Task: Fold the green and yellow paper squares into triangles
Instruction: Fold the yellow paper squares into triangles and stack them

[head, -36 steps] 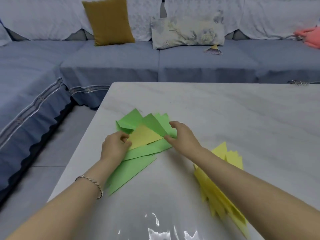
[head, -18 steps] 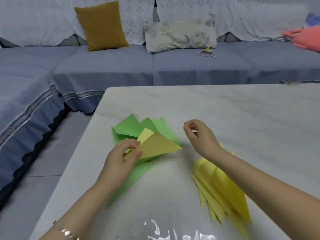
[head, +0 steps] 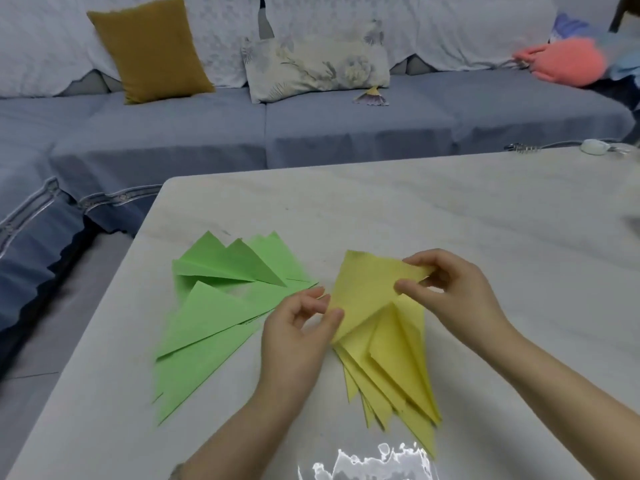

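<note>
A folded yellow triangle [head: 363, 289] is held just above the yellow pile [head: 398, 368]. Its left edge is pinched in the grip of the left hand [head: 294, 337], and its right corner is pinched by the thumb and fingers of the right hand [head: 453, 292]. The green pile [head: 214, 306] is spread nearby, towards the left edge of the desk [head: 415, 209]. Bare desk is seen beyond and rightward.

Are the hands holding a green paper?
No, the left hand and the right hand both pinch a yellow paper.
</note>
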`<state>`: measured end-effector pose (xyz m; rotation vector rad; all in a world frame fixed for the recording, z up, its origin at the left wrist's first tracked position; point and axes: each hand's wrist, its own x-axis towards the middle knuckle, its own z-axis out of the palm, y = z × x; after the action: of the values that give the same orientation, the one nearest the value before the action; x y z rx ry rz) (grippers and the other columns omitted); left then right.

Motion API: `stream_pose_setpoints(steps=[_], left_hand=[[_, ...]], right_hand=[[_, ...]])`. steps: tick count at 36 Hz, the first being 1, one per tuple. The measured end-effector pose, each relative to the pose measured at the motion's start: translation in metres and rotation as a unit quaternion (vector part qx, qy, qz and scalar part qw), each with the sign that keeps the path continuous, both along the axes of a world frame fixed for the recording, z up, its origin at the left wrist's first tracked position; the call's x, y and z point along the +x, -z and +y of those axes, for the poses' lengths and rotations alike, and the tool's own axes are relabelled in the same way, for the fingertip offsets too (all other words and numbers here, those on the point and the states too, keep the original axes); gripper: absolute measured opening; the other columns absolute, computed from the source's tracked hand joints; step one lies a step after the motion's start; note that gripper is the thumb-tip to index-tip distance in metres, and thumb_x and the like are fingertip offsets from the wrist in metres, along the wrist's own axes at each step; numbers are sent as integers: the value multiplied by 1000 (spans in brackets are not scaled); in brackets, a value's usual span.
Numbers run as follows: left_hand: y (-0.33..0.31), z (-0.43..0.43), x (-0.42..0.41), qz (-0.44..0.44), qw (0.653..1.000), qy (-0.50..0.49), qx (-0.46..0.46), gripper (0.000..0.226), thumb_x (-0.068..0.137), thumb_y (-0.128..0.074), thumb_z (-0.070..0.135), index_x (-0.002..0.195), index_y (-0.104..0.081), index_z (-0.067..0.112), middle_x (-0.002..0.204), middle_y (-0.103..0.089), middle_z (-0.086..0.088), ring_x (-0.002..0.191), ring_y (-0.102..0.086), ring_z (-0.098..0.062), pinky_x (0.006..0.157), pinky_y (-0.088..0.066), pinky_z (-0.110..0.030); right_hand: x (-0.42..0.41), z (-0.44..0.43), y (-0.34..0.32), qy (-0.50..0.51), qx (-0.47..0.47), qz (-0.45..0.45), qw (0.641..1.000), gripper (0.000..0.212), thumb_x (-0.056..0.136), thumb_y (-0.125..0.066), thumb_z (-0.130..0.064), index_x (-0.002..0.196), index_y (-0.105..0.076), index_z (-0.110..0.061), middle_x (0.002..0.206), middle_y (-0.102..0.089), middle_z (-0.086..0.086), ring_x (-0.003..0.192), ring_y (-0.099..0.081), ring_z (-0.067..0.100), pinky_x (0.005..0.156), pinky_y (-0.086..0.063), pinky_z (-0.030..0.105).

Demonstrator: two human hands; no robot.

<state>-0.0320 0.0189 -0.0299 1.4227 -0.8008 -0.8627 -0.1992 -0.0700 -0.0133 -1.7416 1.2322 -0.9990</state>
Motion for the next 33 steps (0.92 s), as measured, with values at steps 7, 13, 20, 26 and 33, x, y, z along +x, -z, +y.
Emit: stream_pose_setpoints(steps=[7, 13, 20, 26, 33], left_hand=[[25, 11, -65, -31, 999, 31, 17, 26, 66, -79, 10, 57, -57, 21, 90, -63, 7, 88, -61, -2, 77, -43, -11], [17, 12, -89, -112, 988, 102, 0, 27, 75, -70, 22, 61, -47, 26, 77, -54, 8, 62, -50, -3, 58, -43, -16], [45, 3, -64, -495, 852, 96, 141, 79, 74, -70, 41, 136, -30, 14, 118, -53, -3, 105, -55, -22, 83, -46, -29], [89, 7, -41, -646, 751, 133, 6, 36, 61, -69, 35, 96, -67, 29, 129, -48, -6, 120, -43, -28, 90, -42, -41], [107, 3, -35, -639, 711, 295, -5, 48, 46, -86, 27, 92, -74, 27, 102, -71, 6, 96, -67, -12, 72, -51, -21]], right_hand=[[-26, -13, 19, 32, 80, -115, 990, 22, 79, -67, 2, 86, -64, -19, 76, -59, 19, 66, -57, 13, 71, -48, 26], [-32, -18, 32, 56, 72, -185, 979, 24, 83, -59, 6, 87, -62, -18, 84, -64, -6, 61, -59, 1, 62, -49, 14], [-6, -10, 92, 45, 43, 25, 998, 23, 81, -66, -1, 76, -63, -23, 100, -55, -2, 76, -54, 15, 68, -40, 6], [2, -2, 110, -49, -37, 249, 967, 17, 91, -56, -13, 102, -67, -5, 143, -35, 11, 123, -43, 26, 99, -28, 20], [-12, 18, 124, -126, -177, 480, 850, 71, 101, -2, -36, 110, -68, -9, 121, -63, 7, 109, -62, 20, 97, -35, 34]])
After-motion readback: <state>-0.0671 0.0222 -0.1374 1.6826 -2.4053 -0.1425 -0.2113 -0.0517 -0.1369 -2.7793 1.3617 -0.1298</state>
